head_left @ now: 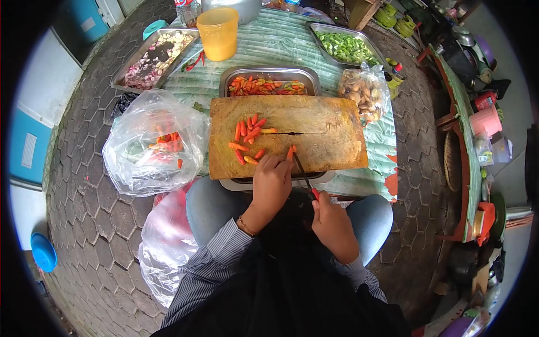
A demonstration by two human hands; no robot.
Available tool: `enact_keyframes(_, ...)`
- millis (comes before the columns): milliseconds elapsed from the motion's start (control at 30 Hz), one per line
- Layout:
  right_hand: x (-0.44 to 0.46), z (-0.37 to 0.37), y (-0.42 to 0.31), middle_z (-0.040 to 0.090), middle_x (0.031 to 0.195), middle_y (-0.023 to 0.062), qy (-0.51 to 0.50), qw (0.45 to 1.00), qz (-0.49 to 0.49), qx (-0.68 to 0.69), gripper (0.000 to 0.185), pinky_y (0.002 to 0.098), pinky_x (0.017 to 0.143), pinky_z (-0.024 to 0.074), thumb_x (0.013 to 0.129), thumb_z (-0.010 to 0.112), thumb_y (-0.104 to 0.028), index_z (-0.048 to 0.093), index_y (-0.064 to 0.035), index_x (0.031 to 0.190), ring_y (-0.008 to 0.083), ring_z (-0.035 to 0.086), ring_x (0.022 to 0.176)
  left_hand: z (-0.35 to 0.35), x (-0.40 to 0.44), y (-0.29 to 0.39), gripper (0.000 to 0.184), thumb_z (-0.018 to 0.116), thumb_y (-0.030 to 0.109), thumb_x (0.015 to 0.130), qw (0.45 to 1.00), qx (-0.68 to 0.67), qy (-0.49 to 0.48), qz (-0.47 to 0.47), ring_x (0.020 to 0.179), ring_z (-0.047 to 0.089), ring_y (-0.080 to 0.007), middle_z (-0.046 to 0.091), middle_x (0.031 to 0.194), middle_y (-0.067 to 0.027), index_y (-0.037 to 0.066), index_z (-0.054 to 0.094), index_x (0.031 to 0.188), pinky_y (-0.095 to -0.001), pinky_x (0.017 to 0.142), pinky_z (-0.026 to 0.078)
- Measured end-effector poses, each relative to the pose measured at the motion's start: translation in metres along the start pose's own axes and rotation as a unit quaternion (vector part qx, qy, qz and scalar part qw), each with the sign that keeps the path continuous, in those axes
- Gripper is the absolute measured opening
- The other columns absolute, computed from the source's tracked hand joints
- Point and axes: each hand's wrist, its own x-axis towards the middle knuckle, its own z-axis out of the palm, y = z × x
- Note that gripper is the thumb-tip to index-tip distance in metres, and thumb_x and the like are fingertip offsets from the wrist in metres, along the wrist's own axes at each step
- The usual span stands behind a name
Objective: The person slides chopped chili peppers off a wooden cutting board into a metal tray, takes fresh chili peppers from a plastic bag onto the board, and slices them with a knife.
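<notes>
A worn wooden cutting board (331, 132) with a crack lies across a metal tray (269, 70) that holds cut chilies (264, 86). On the board's left half is a loose group of small red and orange chilies (251, 133). My left hand (272, 182) is at the board's near edge, its fingers closed on a red chili (291, 152). Just right of it, my right hand (334, 222) grips the red handle of a knife (302, 170). The dark blade points away from me, beside the held chili.
An open plastic bag (154, 143) with chilies sits left of the board. Behind it are a tray of sliced shallots and garlic (157, 59) and a yellow container (218, 33). A tray of chopped greens (348, 46) and a bag of brown pieces (365, 92) stand right.
</notes>
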Motion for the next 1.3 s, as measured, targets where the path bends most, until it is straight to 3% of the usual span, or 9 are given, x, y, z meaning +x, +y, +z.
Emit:
enact_keyframes(367, 0.014, 0.007, -0.003, 0.061, 0.061, 0.0191, 0.067, 0.995, -0.052, -0.043, 0.017, 0.0487, 0.051, 0.0485, 0.095, 0.049, -0.02, 0.045, -0.0035, 0.097, 0.0393, 0.062, 0.057, 0.001, 0.0, -0.001, 0.007, 0.064, -0.001, 0.075, 1.0, -0.005, 0.004, -0.006, 0.075, 0.055, -0.0304, 0.06, 0.079, -0.0114, -0.001, 0.065, 0.081, -0.0395, 0.068, 0.046)
enact_keyframes(633, 0.021, 0.014, -0.021, 0.062, 0.064, 0.0201, 0.0, 0.999, 0.017, -0.051, 0.017, 0.049, 0.052, 0.0503, 0.094, 0.049, -0.019, 0.044, -0.003, 0.096, 0.0399, 0.063, 0.06, 0.001, -0.001, -0.002, 0.006, 0.064, -0.002, 0.075, 0.999, -0.012, -0.021, -0.023, 0.076, 0.055, -0.0308, 0.06, 0.08, -0.0127, -0.002, 0.065, 0.081, -0.0396, 0.068, 0.046)
enact_keyframes(733, 0.022, 0.022, -0.015, 0.062, 0.064, 0.0206, 0.027, 0.999, -0.006, -0.027, 0.017, 0.0491, 0.053, 0.0507, 0.095, 0.048, -0.019, 0.044, -0.0026, 0.097, 0.0404, 0.064, 0.062, 0.002, -0.001, -0.001, 0.006, 0.064, -0.001, 0.075, 1.0, -0.006, -0.005, -0.01, 0.075, 0.055, -0.0309, 0.06, 0.079, -0.0126, -0.001, 0.064, 0.081, -0.0399, 0.068, 0.046)
enact_keyframes(900, -0.003, 0.019, -0.007, 0.062, 0.064, 0.0211, -0.001, 0.999, 0.016, -0.031, 0.018, 0.0508, 0.054, 0.05, 0.095, 0.047, -0.02, 0.045, -0.0026, 0.096, 0.0413, 0.063, 0.06, -0.001, 0.001, -0.002, 0.004, 0.066, 0.001, 0.074, 0.999, -0.032, -0.002, -0.044, 0.072, 0.055, -0.0316, 0.06, 0.074, -0.0124, -0.001, 0.064, 0.077, -0.0405, 0.067, 0.045)
enact_keyframes(1100, -0.019, -0.007, 0.004, 0.06, 0.061, 0.0212, -0.019, 0.999, 0.005, -0.032, 0.018, 0.0513, 0.054, 0.0492, 0.094, 0.048, -0.021, 0.045, -0.0027, 0.096, 0.0419, 0.062, 0.058, -0.003, 0.005, -0.003, 0.004, 0.066, 0.0, 0.074, 1.0, -0.012, -0.001, -0.016, 0.073, 0.055, -0.0315, 0.06, 0.074, -0.0123, -0.001, 0.064, 0.077, -0.0403, 0.066, 0.045)
enact_keyframes(1300, 0.001, 0.001, -0.001, 0.059, 0.056, 0.0183, 0.066, 0.996, -0.053, -0.033, 0.018, 0.0473, 0.049, 0.0489, 0.094, 0.05, -0.02, 0.046, -0.0027, 0.096, 0.0381, 0.061, 0.053, -0.003, 0.002, -0.004, 0.004, 0.064, -0.002, 0.074, 1.0, -0.003, -0.001, -0.015, 0.074, 0.055, -0.0309, 0.061, 0.076, -0.0125, -0.001, 0.065, 0.078, -0.0404, 0.067, 0.046)
